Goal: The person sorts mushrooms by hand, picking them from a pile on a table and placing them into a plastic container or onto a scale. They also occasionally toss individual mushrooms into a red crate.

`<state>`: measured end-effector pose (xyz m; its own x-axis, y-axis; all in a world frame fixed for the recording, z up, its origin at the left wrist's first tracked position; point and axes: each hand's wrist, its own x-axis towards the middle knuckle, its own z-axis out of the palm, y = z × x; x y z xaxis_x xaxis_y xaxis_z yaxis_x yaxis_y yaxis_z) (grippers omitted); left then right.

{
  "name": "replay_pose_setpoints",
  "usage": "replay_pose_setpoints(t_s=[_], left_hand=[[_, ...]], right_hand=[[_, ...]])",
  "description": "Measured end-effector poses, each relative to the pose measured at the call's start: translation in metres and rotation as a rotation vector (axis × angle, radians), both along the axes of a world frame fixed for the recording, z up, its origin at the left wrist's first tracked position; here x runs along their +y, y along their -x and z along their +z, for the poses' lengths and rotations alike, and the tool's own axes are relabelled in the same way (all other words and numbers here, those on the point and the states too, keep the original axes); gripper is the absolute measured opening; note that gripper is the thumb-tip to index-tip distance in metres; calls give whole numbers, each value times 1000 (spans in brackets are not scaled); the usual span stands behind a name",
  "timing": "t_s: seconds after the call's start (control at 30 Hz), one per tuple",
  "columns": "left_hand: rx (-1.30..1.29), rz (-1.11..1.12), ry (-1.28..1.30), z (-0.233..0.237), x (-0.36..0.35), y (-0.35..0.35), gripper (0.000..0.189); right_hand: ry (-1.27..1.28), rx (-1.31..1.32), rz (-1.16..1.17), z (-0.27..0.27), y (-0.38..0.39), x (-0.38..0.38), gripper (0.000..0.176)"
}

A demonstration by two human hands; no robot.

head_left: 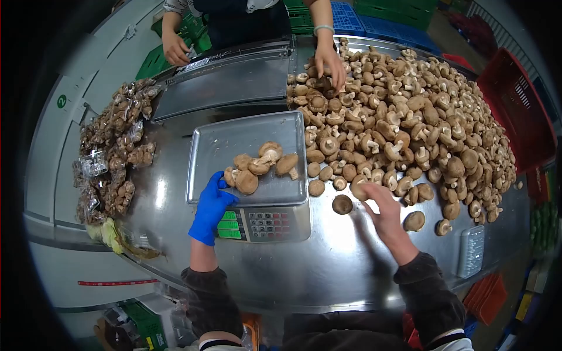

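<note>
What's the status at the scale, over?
Left hand, blue-gloved, touching mushrooms on the scale tray. Right hand on a mushroom at the pile edge. Co-worker's hand in the pile's far side, clear of both.

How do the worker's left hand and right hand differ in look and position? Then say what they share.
The left hand wears a blue glove; the right hand is bare. The left hand is at the corner of the scale tray, beside its few mushrooms; the right hand reaches to the big loose pile, fingers on a mushroom at its edge. Both come from dark sleeves.
</note>
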<state>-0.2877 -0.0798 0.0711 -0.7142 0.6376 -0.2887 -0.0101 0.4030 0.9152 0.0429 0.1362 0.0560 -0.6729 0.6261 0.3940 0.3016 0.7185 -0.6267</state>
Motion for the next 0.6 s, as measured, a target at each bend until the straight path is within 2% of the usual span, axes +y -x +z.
replay_pose_setpoints(t_s=[0.03,0.1,0.2,0.27,0.37,0.4,0.47,0.53,0.6], left_hand=[[13,-14,14,1,1,2,66],[61,-43,43,-4,0,5,65],[146,-20,92,-2,-4,4,62],[184,31,110,2,-11,1,60],[160,168,-17,8,-27,-10,51],[211,235,-145,8,-33,-16,47],[312,353,-348,10,-37,-32,36],[277,351,-385,0,-43,-54,33],[183,320,-414,-8,-45,-86,28]], right_hand=[[-26,94,95,14,28,-11,48],[-174,245,265,25,79,-28,43],[-284,214,372,28,130,-42,38],[-489,-12,316,11,149,-45,36],[-359,1,388,-1,137,-50,45],[-353,-6,394,5,127,-51,45],[-172,91,402,20,99,-44,47],[-103,89,313,9,57,-30,46],[-3,46,118,-13,-1,-10,43]])
